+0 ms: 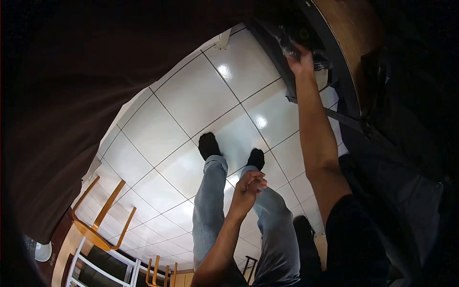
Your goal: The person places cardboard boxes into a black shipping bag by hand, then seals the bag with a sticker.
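View: looking down at a glossy white tiled floor [191, 95], with blue-jeaned legs and black-socked feet [209, 145] at its middle.
Right hand [300, 60]: arm stretched far from the feet, fingers closed on a crinkled clear plastic wrapper [285, 44].
Wrapper: at the edge of a dark shelf unit [287, 24] under a brown wooden surface [351, 33].
Left hand [248, 184]: loosely curled, empty, hanging above the knees near the feet.
Elsewhere: orange wooden chair [103, 217], well apart from the feet.
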Demonstrator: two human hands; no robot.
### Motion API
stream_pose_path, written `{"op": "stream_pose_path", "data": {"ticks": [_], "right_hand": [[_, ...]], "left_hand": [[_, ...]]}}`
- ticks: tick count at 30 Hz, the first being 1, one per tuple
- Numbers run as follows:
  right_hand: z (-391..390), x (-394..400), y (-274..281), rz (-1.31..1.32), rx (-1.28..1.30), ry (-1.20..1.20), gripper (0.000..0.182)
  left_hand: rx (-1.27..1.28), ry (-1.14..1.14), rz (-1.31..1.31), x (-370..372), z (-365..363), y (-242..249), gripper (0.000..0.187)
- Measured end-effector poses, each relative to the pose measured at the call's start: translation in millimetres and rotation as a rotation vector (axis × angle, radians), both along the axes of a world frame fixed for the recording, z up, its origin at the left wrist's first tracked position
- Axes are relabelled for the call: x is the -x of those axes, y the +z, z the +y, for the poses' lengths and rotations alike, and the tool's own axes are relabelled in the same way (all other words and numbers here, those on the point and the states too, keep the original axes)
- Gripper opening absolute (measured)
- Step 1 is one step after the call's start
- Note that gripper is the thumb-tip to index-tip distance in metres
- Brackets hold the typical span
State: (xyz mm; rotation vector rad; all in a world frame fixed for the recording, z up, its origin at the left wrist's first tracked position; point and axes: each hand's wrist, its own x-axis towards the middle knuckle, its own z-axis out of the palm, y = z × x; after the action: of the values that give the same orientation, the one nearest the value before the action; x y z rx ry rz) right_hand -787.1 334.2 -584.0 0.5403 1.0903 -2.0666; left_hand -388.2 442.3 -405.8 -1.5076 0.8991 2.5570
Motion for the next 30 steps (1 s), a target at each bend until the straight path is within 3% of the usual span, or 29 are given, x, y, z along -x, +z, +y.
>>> {"op": "stream_pose_path", "data": {"ticks": [2, 7, 9, 10, 12, 13, 14, 16, 22, 30], "right_hand": [[-11, 7, 16, 0.033, 0.129, 0.116, 0.028], [-46, -10, 33, 0.196, 0.131, 0.274, 0.025], [-56, -7, 23, 0.077, 0.416, 0.482, 0.025], [-59, -12, 16, 0.074, 0.414, 0.482, 0.025], [-67, -24, -5, 0.173, 0.147, 0.424, 0.025], [-61, -4, -60, 0.375, -0.044, 0.564, 0.030], [-59, -9, -61, 0.374, -0.044, 0.563, 0.030], [-49, -29, -55, 0.175, -0.045, 0.126, 0.037], [10, 1, -80, 0.197, -0.209, 0.131, 0.054], [29, 33, -80, 0.415, -1.001, 0.089, 0.089]], "left_hand": [[-0.015, 0.009, 0.005, 3, 2, 0, 0.024], [-0.027, -0.033, -0.011, 8, 5, 2, 0.024], [-0.033, -0.019, -0.012, 9, 7, -1, 0.024], [-0.039, -0.006, -0.008, 9, 8, -2, 0.025], [-0.033, -0.013, -0.009, 10, 7, 0, 0.025], [-0.022, -0.018, -0.008, 10, 6, 1, 0.026], [-0.022, -0.019, -0.009, 11, 5, 1, 0.026], [-0.042, 0.002, -0.031, 9, 4, 1, 0.026], [-0.053, 0.060, 0.007, 10, 3, 4, 0.027], [-0.111, 0.033, 0.025, 20, -1, 14, 0.026]]}}
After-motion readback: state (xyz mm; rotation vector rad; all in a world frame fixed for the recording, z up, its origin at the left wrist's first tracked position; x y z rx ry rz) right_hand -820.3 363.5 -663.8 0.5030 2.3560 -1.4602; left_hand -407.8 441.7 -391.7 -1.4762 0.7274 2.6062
